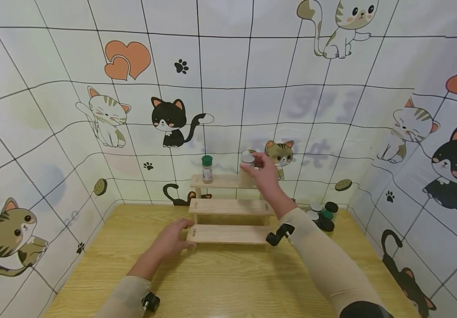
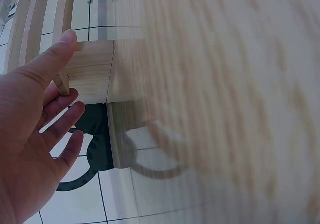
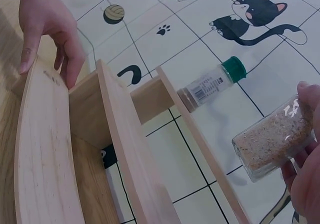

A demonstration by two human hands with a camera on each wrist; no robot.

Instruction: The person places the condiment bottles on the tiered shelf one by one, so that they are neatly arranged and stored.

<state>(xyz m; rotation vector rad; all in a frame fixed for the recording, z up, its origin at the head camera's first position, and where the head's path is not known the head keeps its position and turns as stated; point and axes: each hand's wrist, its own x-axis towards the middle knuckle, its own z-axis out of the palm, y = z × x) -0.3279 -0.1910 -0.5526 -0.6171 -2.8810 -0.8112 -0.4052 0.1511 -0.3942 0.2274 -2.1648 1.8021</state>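
Note:
A three-tier wooden step rack [image 1: 228,234] stands on the table. My left hand [image 1: 170,240] grips the left end of its lowest step, thumb at the front edge and fingers at the back, as the right wrist view shows. Over the right part of the top step, my right hand [image 1: 266,176] holds a clear spice jar [image 3: 275,139] between thumb and fingers. Speckled tan seasoning fills much of this jar, and its pale round lid shows in the head view. A green-capped spice shaker [image 1: 207,170] with a white label is upright on the top step's left part.
Several jars with black, green and pale lids [image 1: 327,213] cluster on the table to the right, partly behind my right forearm. A cat-print sheet [image 1: 228,106] forms the back and side walls close behind the rack. The wooden table [image 1: 228,278] extends in front.

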